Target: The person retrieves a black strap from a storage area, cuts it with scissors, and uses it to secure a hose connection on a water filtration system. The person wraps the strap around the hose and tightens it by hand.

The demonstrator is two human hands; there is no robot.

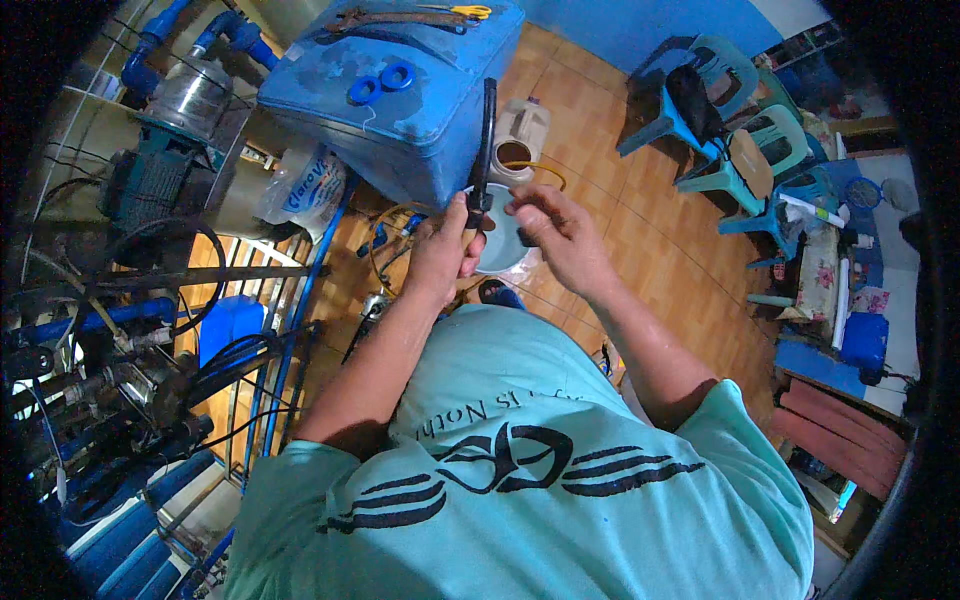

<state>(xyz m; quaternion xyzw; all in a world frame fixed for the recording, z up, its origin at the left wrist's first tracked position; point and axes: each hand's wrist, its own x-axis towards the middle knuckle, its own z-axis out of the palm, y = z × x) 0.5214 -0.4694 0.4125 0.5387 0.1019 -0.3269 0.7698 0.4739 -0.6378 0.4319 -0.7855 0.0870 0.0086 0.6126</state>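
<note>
A long black tool (486, 140), something like a strap wrench with its handle standing upright, is being gripped near its lower end by the left hand (440, 250), whose fingers are being kept wrapped tightly round it. The right hand (555, 232) is being held just beside it, its fingers curled and pinching something small at the tool's lower part; what exactly is being pinched cannot be told. Both hands are being held in front of the chest, above a pale blue round tub (500, 245) that is standing on the wooden floor (640, 230).

Behind the tool a big blue tank (400, 90) is being used as a worktop: two blue rings (382, 84), a rusty wrench (390, 20) and yellow-handled scissors (462, 12) are lying on it. A white jug (520, 135) with a yellow hose (545, 170) is standing near the tub. A pump and pipework (150, 150) are standing to the left, and teal plastic chairs (740, 140) well apart to the right.

The likeliest trouble is being judged as a slip: the tool is being held only at one end, so its long upper part could swing against the tank's edge. The small piece under the right fingertips could also drop into the tub or onto the floor if the pinch is being loosened.
</note>
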